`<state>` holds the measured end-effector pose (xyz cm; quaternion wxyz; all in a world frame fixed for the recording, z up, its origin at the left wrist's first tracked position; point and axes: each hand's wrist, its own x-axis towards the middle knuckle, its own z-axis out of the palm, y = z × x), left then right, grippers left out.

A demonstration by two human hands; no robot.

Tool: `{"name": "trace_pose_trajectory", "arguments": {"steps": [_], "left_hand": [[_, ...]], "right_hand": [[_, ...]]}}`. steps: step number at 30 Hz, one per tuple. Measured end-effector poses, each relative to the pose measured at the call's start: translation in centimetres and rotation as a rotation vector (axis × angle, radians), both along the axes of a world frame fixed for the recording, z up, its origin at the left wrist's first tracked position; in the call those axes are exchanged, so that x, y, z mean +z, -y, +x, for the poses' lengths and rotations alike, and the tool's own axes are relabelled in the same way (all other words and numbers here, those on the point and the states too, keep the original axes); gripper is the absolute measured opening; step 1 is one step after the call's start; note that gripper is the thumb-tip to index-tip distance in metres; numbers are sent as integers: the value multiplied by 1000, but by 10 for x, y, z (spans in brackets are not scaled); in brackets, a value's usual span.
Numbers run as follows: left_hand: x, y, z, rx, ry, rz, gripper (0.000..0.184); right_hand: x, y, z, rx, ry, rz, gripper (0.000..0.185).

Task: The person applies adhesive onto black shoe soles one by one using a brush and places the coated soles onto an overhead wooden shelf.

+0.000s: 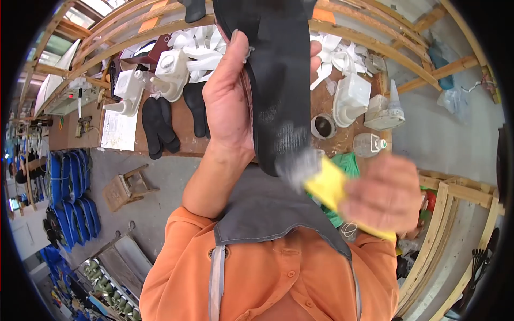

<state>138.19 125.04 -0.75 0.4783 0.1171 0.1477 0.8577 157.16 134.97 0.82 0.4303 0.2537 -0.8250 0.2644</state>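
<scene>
Our left hand is curled around a long black sole, thumb on the near edge and fingertips showing past the far edge, so that the sole is held up in front of us, above the table. Our right hand, blurred, is closed round the yellow handle of a brush, and we see its pale bristles against the lower end of the sole, just below a shiny, streaked patch. Beyond our right hand we have a clear bottle, a cup with something dark inside and a white bottle. Past our left wrist lie more black soles, with a sheet of paper near them. White pieces are heaped farther back. Beyond the table, on the floor to our left, is a wooden stool.
</scene>
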Motion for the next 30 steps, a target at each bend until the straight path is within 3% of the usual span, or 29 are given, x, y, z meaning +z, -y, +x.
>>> {"name": "trace_pose_trajectory", "arguments": {"steps": [4, 6, 9, 12, 16, 19, 21, 24, 26, 30], "left_hand": [[3, 6, -7, 5, -11, 2, 52], [5, 3, -6, -15, -57, 1, 53], [6, 4, -9, -35, -70, 26, 53], [6, 11, -19, 2, -83, 59, 54], [7, 7, -11, 7, -131, 118, 52], [4, 4, -5, -6, -131, 164, 55], [1, 6, 1, 7, -97, 199, 58], [0, 9, 10, 47, -37, 114, 59], [0, 12, 16, 81, 16, 25, 59], [4, 16, 25, 74, 41, -46, 60]], "right_hand": [[15, -10, -7, 72, 31, 38, 11], [21, -12, -30, -95, -72, -89, 1], [27, -13, -33, -143, 66, -24, 2], [21, -7, -10, 21, 41, 81, 6], [34, 12, -4, -141, 231, -569, 11], [38, 14, -36, -344, 258, -769, 9], [42, 0, -46, -501, 233, -1284, 10], [39, -9, -40, -322, 86, -1350, 11], [31, 6, -40, -212, 146, -841, 12], [50, -35, -36, -294, 28, -1127, 12]]}}
